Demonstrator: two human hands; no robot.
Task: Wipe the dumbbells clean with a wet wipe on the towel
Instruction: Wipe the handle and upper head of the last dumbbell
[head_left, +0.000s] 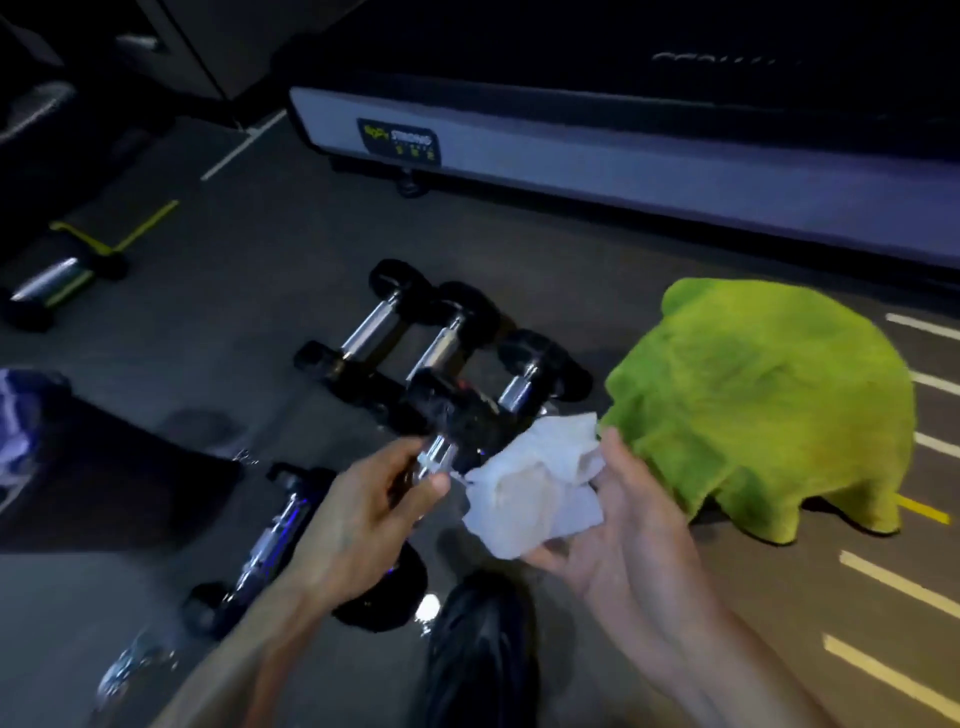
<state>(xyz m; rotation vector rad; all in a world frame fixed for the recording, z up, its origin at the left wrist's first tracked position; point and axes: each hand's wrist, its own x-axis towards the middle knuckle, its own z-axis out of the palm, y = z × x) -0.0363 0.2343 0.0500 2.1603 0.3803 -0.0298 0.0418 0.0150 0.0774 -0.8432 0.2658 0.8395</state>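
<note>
My left hand (363, 514) grips the chrome handle of a black-ended dumbbell (457, 421) and holds it up off the floor. My right hand (628, 525) holds a crumpled white wet wipe (540, 488) against the dumbbell's near end. The green towel (763, 400) lies bunched on the floor just right of my hands. Three more dumbbells (441, 338) lie side by side on the floor behind the held one. Another dumbbell (265, 540) lies on the floor below my left forearm.
A treadmill base (623, 166) runs across the back. A dark mat (104, 483) lies at the left. White floor lines (893, 582) mark the right side. A black shoe (483, 654) is at the bottom centre. A yellow-trimmed roller (57, 280) sits far left.
</note>
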